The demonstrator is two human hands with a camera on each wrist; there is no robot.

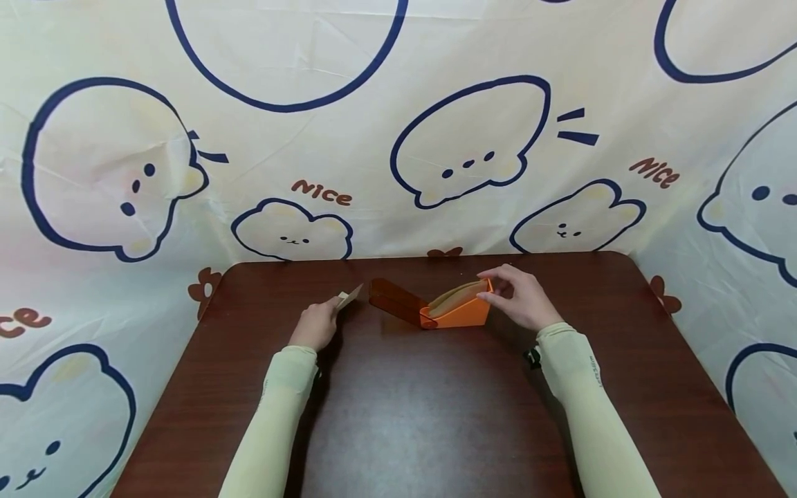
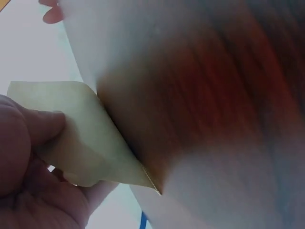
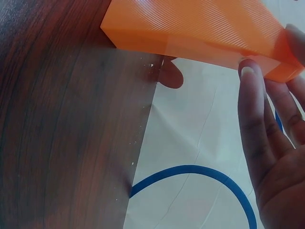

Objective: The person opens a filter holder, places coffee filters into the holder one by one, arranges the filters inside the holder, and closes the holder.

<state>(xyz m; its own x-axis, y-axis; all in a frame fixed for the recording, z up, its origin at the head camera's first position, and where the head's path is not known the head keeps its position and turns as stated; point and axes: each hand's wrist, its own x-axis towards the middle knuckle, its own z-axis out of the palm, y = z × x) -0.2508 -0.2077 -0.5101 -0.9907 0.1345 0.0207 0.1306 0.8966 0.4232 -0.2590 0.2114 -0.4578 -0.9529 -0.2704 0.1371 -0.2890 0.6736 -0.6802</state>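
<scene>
My left hand pinches a tan paper coffee filter between thumb and fingers, left of the box; a crimped seam runs along one edge of the paper. An orange plastic box with a slanted body sits near the far side of the table. Its brown see-through lid is swung open to the left. More tan filters stand inside, their curved tops above the box's wall. At the box's right end my right hand grips it between thumb and fingers, seen close up in the right wrist view.
The dark brown wooden table ends just behind the box. A pale cloth with blue cartoon outlines hangs behind it and at both sides. A dark band shows at the right wrist.
</scene>
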